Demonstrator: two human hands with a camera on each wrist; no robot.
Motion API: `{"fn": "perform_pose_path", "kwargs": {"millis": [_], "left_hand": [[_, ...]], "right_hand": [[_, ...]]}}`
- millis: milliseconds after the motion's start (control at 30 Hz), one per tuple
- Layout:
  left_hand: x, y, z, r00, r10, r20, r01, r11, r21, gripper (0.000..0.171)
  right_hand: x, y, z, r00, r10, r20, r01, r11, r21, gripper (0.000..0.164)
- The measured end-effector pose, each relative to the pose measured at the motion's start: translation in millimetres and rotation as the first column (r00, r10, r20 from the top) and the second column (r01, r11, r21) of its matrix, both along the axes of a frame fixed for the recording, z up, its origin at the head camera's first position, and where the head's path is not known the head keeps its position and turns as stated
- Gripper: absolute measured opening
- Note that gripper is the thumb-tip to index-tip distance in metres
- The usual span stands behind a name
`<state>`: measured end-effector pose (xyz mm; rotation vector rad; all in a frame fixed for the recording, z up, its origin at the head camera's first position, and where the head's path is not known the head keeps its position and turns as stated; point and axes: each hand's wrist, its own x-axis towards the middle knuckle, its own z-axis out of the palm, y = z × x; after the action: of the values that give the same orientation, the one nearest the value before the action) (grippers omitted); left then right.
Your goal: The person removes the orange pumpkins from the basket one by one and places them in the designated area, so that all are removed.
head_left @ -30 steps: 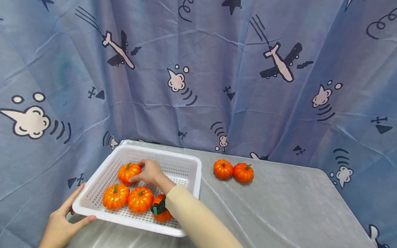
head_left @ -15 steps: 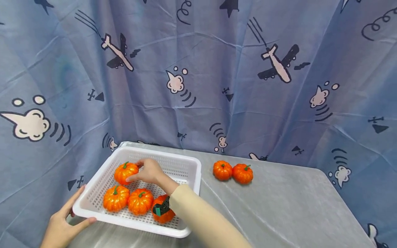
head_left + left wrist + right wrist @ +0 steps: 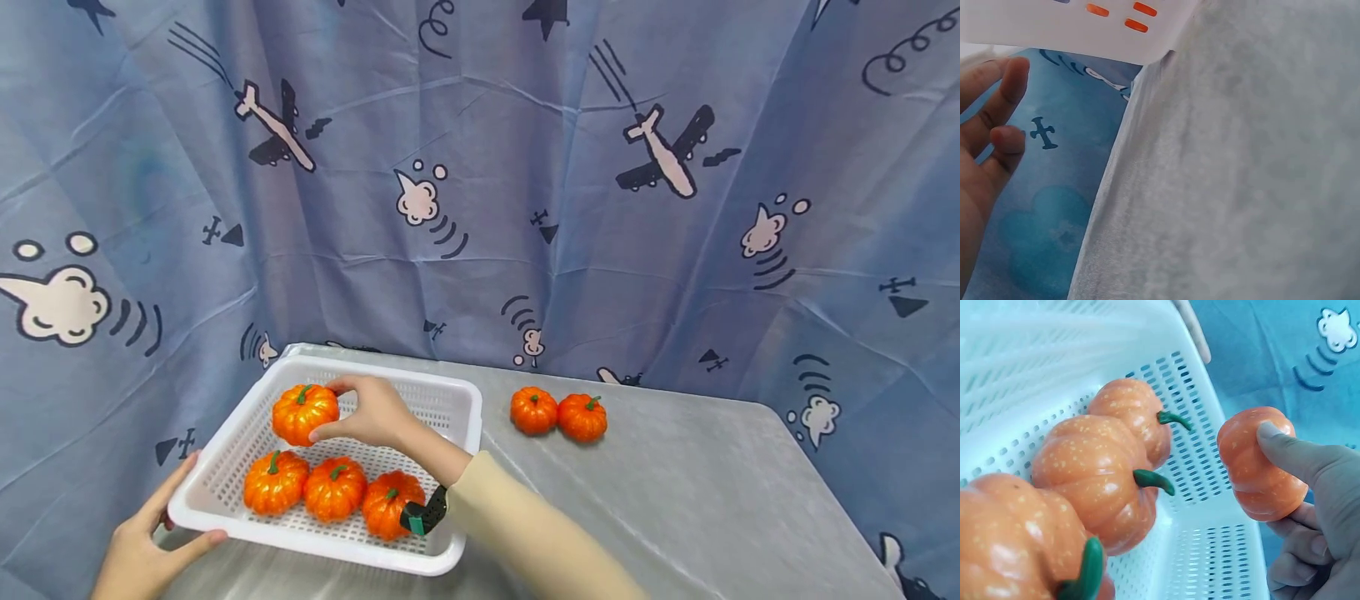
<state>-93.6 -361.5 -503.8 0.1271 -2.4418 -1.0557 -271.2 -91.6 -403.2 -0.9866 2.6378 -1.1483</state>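
Note:
My right hand (image 3: 375, 410) pinches a small orange pumpkin (image 3: 303, 415) between thumb and fingers, above the back left part of a white perforated plastic basket (image 3: 330, 546). The right wrist view shows the thumb on this pumpkin (image 3: 1257, 465), with the fingers partly hidden behind it. Three more pumpkins sit in a row along the basket's front: a left one (image 3: 275, 483), a middle one (image 3: 335, 490) and a right one (image 3: 392, 504). My left hand (image 3: 150, 533) grips the basket's front left corner, thumb on the front side and fingers along the left side.
Two pumpkins, one on the left (image 3: 534, 411) and one on the right (image 3: 582, 418), stand side by side on the grey-covered table (image 3: 675, 492), right of the basket. A blue curtain (image 3: 480, 208) with printed planes hangs behind the table and along its sides.
The pumpkin in my right hand has risen and shifted slightly left. My right forearm has moved right, uncovering more of the right pumpkin in the basket. My left hand keeps its grip on the corner.

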Motion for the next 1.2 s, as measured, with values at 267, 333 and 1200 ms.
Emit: {"fn": "perform_pose_path", "kwargs": {"millis": [267, 333, 1200], "left_hand": [[-4.5, 0, -2.2, 0.992, -0.128, -0.010, 0.128, 0.979, 0.157, 0.108], [-5.7, 0, -3.2, 0.989, -0.144, -0.024, 0.146, 0.976, 0.162, 0.108], [-2.4, -1, -6.5, 0.991, -0.108, 0.079, 0.095, 0.984, 0.152, 0.108]], "right_hand": [[12.1, 19, 6.3, 0.999, 0.018, -0.032, -0.020, 0.996, -0.081, 0.067], [14.5, 24, 8.1, 0.999, 0.006, -0.045, -0.010, 0.996, -0.092, 0.067], [34.5, 115, -0.9, 0.988, -0.136, -0.073, 0.113, 0.959, -0.258, 0.065]]}}
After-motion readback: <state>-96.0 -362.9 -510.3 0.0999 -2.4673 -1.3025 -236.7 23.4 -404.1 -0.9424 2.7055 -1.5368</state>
